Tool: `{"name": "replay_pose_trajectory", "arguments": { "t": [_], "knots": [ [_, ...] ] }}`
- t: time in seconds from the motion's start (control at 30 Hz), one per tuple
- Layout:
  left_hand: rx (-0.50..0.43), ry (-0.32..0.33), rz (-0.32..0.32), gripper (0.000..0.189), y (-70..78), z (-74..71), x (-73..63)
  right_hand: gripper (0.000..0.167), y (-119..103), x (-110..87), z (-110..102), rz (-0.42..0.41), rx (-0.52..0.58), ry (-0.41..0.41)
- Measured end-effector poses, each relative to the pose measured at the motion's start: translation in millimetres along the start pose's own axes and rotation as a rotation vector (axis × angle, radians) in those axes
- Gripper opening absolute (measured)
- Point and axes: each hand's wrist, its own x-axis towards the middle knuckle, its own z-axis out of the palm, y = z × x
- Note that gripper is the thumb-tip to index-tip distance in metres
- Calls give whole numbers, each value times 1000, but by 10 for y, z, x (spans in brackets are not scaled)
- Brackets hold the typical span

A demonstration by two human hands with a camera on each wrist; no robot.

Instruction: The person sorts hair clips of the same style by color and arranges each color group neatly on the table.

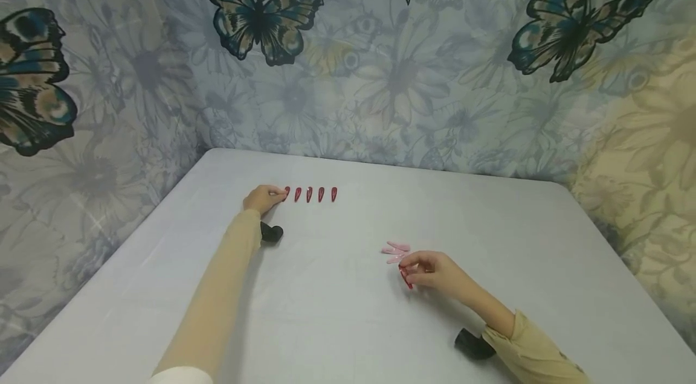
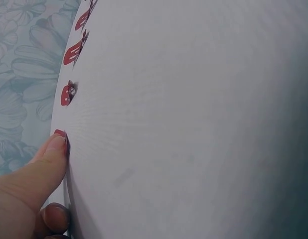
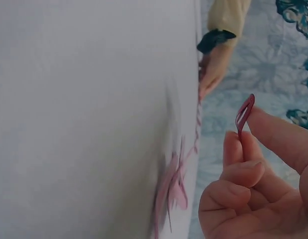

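Observation:
Several red snap hair clips (image 1: 309,194) lie side by side in a row toward the back of the white table. At the row's left end, my left hand (image 1: 263,198) pinches the last red hair clip (image 2: 60,133), with its thumb over the clip in the left wrist view. My right hand (image 1: 435,272) holds another red hair clip (image 3: 245,112) between thumb and finger, above the table at right of centre. Just beyond that hand is a small loose pile of pink hair clips (image 1: 399,247), partly overlapped by the fingers in the head view.
The white table (image 1: 337,311) meets a wall (image 1: 402,82) covered with butterfly and flower patterns at the back and left. A black strap piece (image 1: 272,232) shows at the left wrist and another black piece (image 1: 474,345) at the right wrist.

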Motion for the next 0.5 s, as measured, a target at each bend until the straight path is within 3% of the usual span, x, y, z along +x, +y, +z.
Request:
{"name": "replay_pose_trajectory", "arguments": {
  "t": [0.23,0.5],
  "knots": [
    [3,17,6,35,29,51,-17,38,-39,83,-110,103,52,6],
    [18,25,11,35,3,27,-11,45,-101,317,-193,90,84,-65]
  ]
}}
